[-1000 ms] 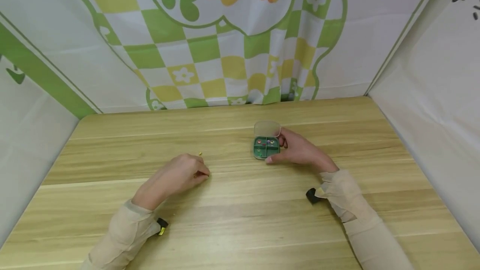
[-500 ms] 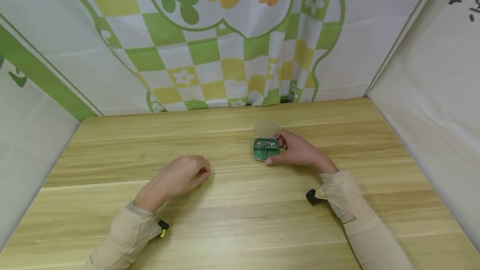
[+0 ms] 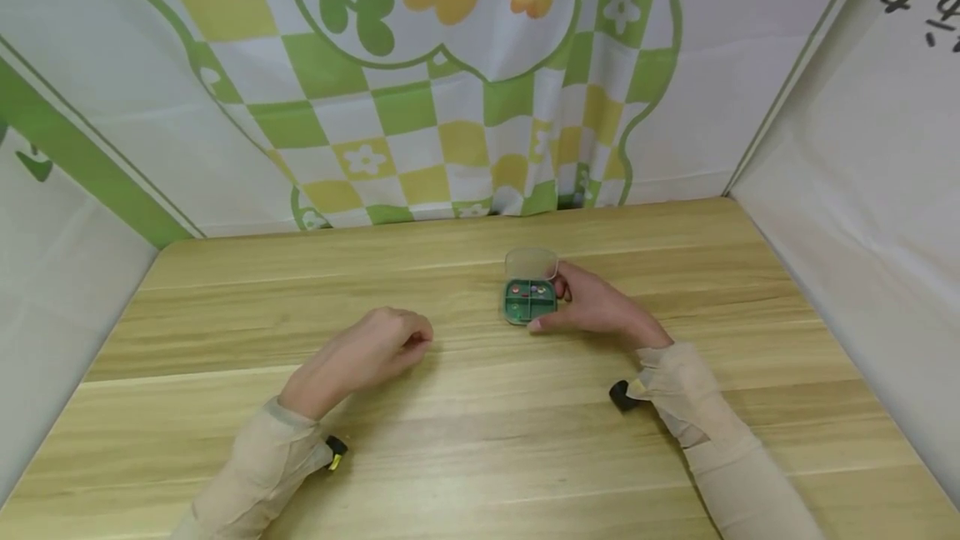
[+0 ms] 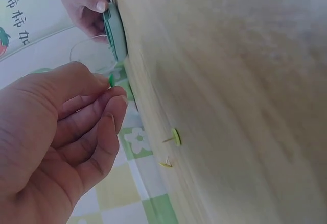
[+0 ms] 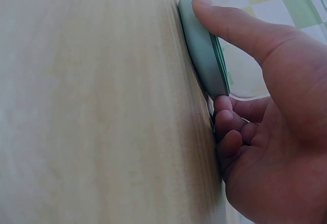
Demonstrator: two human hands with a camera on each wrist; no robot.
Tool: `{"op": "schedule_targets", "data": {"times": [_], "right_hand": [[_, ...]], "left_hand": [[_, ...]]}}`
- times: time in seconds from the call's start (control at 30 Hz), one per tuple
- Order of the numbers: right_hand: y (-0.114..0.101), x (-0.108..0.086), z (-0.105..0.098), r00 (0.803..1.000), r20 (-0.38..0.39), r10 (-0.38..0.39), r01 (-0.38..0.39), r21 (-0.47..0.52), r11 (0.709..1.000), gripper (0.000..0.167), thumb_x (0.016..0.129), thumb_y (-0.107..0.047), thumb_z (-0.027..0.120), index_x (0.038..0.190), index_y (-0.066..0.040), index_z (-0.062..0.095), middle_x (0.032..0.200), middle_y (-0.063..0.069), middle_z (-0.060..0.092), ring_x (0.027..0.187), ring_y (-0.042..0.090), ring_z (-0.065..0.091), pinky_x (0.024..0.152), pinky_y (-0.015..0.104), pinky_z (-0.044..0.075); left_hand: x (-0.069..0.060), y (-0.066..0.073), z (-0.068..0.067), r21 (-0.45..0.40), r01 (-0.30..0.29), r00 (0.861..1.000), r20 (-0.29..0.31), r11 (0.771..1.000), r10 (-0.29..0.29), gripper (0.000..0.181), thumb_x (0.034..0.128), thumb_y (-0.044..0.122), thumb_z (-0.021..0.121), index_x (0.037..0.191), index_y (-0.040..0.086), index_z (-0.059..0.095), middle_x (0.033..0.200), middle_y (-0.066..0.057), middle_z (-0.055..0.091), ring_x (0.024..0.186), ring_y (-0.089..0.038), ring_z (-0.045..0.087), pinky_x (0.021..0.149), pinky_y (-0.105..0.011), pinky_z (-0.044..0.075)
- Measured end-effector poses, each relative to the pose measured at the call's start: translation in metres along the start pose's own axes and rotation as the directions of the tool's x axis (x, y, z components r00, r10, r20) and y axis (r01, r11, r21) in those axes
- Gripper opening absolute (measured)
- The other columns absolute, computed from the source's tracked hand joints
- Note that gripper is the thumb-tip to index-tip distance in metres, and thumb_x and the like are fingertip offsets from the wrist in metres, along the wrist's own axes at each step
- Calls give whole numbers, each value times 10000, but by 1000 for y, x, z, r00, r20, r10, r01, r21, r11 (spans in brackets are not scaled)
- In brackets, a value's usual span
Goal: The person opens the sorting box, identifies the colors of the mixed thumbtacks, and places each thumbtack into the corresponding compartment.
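Note:
My left hand (image 3: 363,357) pinches a green thumbtack (image 4: 112,80) between thumb and fingertips, just above the table and left of the box. Two yellow thumbtacks, a nearer one (image 4: 176,137) and a farther one (image 4: 166,165), lie on the wood below that hand in the left wrist view; the hand hides them in the head view. My right hand (image 3: 600,304) grips the right side of a small green compartment box (image 3: 517,322), thumb at the front and fingers behind. Its clear lid (image 3: 531,263) stands raised. Several small coloured pieces lie in its compartments.
The wooden table (image 3: 480,440) extends around both hands. A checked green, yellow and white curtain (image 3: 405,123) hangs along its back edge, and white cloth (image 3: 862,157) covers the right side. A small black object (image 3: 622,396) sits at my right wrist.
My left hand has moved slightly right, towards the box. A yellow speck seen beyond its fingers earlier is now hidden in the head view. The right hand keeps its hold on the box.

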State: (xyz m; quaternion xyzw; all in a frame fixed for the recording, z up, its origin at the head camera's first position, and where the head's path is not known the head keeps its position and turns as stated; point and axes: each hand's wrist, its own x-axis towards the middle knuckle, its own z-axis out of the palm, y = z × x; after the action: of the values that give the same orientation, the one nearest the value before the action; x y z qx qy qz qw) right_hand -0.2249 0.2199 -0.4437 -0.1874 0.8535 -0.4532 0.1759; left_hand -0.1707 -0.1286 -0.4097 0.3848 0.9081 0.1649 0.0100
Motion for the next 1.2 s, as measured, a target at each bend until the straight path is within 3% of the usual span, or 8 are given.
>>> {"op": "schedule_targets", "data": {"times": [0.37, 0.63, 1.2], "right_hand": [[1, 1, 2, 999, -19, 40, -40, -30, 999, 616, 801, -283, 922, 1236, -62, 545, 1029, 97, 626, 909, 190, 575, 798, 303, 493], [-1, 2, 3, 1000, 1, 10, -10, -9, 1000, 621, 803, -259, 922, 1239, -31, 542, 1032, 126, 652, 893, 199, 588, 785, 300, 497], [-1, 0, 0, 1000, -1, 8, -8, -11, 1000, 631, 808, -250, 917, 1273, -43, 544, 1031, 122, 665, 895, 196, 599, 802, 320, 505]], "left_hand": [[20, 1, -2, 0, -87, 996, -34, 996, 87, 158, 917, -23, 664, 834, 108, 697, 750, 53, 629, 694, -26, 483, 626, -176, 439], [34, 3, -1, -44, -77, 997, -9, 996, 76, 106, 940, -1, 673, 910, 71, 744, 821, 28, 699, 726, -48, 554, 654, -184, 492], [70, 13, -3, -45, -120, 993, -6, 992, 120, 139, 951, 16, 658, 853, 88, 725, 768, 34, 674, 697, -24, 513, 634, -180, 469]]}}
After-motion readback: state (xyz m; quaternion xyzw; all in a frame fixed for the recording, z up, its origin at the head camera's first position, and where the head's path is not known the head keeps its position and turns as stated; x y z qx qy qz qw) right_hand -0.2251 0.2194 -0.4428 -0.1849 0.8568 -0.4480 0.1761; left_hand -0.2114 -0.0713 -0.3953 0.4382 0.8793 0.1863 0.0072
